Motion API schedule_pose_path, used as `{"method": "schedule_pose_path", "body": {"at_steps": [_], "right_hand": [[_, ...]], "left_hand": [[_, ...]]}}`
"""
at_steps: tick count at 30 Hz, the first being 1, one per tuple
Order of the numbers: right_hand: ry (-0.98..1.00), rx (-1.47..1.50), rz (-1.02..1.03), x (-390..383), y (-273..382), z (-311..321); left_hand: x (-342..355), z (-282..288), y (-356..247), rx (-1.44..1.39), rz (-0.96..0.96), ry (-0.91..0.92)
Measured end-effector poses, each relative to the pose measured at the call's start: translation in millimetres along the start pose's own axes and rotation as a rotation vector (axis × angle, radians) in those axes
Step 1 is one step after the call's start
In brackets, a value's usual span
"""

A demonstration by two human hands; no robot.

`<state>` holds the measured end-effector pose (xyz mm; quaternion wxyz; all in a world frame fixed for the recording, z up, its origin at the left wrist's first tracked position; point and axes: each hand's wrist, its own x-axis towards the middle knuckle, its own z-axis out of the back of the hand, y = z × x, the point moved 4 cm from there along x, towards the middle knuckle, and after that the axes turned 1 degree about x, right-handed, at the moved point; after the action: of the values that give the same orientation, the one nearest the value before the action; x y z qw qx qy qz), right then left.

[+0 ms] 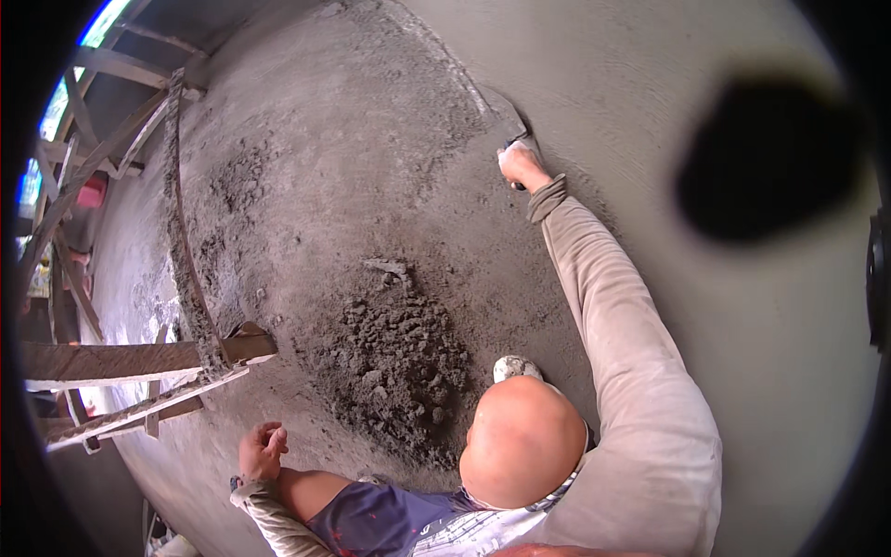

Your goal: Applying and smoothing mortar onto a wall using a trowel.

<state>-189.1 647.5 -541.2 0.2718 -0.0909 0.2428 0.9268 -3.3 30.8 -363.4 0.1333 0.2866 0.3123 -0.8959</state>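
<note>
My right hand (pixel 522 165) grips the handle of a steel trowel (pixel 505 115), whose blade lies on grey mortar along the line where the rough floor (pixel 464 204) meets the smooth plastered wall (pixel 650 56). My left hand (pixel 264 452) rests beside my bare thigh at the lower left, fingers loosely curled with nothing visible in them. A loose heap of dark, crumbly mortar (pixel 390 362) lies on the floor in front of my bent knee (pixel 520 441), with a small flat fragment (pixel 385 266) at its top. A pale shoe (pixel 513 368) shows behind that knee.
At the left stands a wooden frame (pixel 130 357) of planks and posts, splashed with mortar, reaching close to the heap. A pink object (pixel 90 193) shows behind it. Scattered crumbs (pixel 241 172) dot the floor. A dark blurred blot covers part of the view at upper right.
</note>
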Motion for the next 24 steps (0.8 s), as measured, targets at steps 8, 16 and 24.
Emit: {"method": "schedule_pose_path", "body": {"at_steps": [8, 16, 24], "right_hand": [[0.261, -0.202, 0.422, -2.7, 28.6, -64.8], [0.536, 0.000, 0.500, -213.5, 97.8, -70.6], [-0.102, -0.357, 0.412, -25.4, 8.3, -10.4]], "left_hand": [[-1.5, -10.4, -15.7, 0.083, -0.028, 0.017], [24.1, -9.1, -8.8, 0.101, -0.013, 0.063], [7.6, -4.3, -1.4, 0.028, -0.041, 0.067]]}}
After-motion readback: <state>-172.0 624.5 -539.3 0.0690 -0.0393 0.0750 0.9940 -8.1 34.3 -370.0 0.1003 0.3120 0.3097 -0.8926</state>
